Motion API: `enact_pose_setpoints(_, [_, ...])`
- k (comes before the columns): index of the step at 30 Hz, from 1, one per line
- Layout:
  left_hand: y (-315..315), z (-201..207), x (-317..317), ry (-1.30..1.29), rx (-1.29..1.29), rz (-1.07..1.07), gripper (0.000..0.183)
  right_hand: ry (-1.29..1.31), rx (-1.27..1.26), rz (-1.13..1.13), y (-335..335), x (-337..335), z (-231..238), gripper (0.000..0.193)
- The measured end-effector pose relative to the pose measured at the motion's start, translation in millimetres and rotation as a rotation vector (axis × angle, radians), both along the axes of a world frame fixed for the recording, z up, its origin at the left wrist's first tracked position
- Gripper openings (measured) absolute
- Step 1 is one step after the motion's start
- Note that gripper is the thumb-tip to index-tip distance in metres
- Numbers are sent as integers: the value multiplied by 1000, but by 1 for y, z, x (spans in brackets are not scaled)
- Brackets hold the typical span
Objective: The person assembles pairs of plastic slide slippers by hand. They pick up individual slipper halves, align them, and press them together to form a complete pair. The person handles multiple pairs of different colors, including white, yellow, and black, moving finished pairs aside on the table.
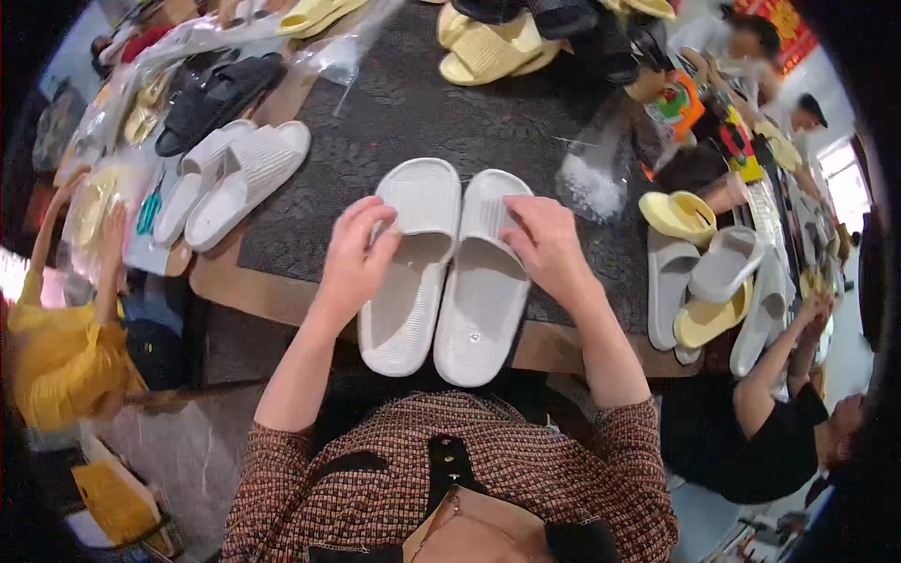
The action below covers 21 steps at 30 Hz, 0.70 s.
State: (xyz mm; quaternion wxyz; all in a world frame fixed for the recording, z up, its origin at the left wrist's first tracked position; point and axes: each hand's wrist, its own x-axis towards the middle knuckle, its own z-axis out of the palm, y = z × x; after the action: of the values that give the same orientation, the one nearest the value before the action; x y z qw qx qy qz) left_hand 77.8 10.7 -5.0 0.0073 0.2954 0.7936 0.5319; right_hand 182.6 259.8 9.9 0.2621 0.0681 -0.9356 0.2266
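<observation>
A pair of white slide slippers lies side by side in front of me, toes pointing away and heels reaching over the table's near edge. My left hand point(358, 249) curls at the outer side of the left slipper point(399, 319), fingertips and thumb at its ribbed strap. On the other side, my right hand point(546, 242) bends its fingers over the strap edge of the right slipper point(481, 314). A small round mark shows on the right slipper's heel. Part of each strap's outer side is hidden by my fingers.
White slippers point(249, 178) and black slippers point(221, 98) lie at left on the dark tabletop point(404, 113). Yellow slippers point(493, 52) sit at the far side. A clear plastic bag point(596, 178) and a grey and yellow slipper pile point(674, 281) are at right. People work on both sides.
</observation>
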Motion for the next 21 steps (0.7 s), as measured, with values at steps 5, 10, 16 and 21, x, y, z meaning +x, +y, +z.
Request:
enact_pose_setpoints(5, [-6, -11, 1, 97, 31, -30, 21, -215, -85, 84, -10, -26, 15, 39])
enact_pose_setpoints(10, [-7, -6, 8, 48, 49, -53, 21, -412, 35, 142, -21, -34, 28, 45])
enact_pose_setpoints(16, [-13, -6, 8, 48, 25, -79, 20, -588, -235, 126, -23, -41, 13, 59])
enact_pose_setpoints(21, [-15, -9, 3, 5, 86, -207, 18, -584, -375, 68, -16, -40, -2, 48])
